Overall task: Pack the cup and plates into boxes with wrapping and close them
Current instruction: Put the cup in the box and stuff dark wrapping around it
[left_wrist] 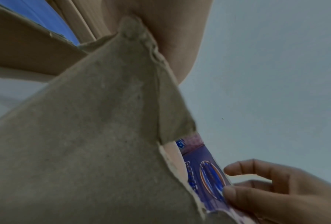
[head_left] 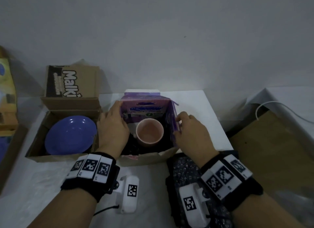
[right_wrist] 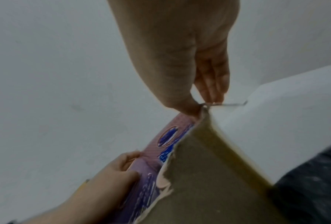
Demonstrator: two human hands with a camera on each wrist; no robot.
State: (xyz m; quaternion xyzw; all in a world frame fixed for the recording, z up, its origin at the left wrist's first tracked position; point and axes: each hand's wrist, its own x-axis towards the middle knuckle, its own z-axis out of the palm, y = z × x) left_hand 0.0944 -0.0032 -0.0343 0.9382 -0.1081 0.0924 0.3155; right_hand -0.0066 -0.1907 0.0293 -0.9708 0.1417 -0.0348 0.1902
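Observation:
A pink cup (head_left: 149,132) stands upright in the open purple box (head_left: 144,107), on dark wrapping at its bottom. My left hand (head_left: 115,115) grips the box's left flap, fingers curled over its top edge. On the opposite side my right hand (head_left: 182,121) pinches the right flap. The left wrist view shows the right hand (left_wrist: 256,186) curled on the purple flap (left_wrist: 205,166). The right wrist view shows the left hand (right_wrist: 118,169) holding its flap (right_wrist: 151,166). Blue plates (head_left: 71,134) lie in the open brown box (head_left: 56,157) at left.
A dark sheet of bubble wrap (head_left: 185,170) lies on the white table (head_left: 195,100) under my right wrist. The brown box's printed lid (head_left: 71,83) stands up at the back. Flat cardboard (head_left: 271,142) and a white cable (head_left: 271,105) lie to the right. More cartons sit at far left.

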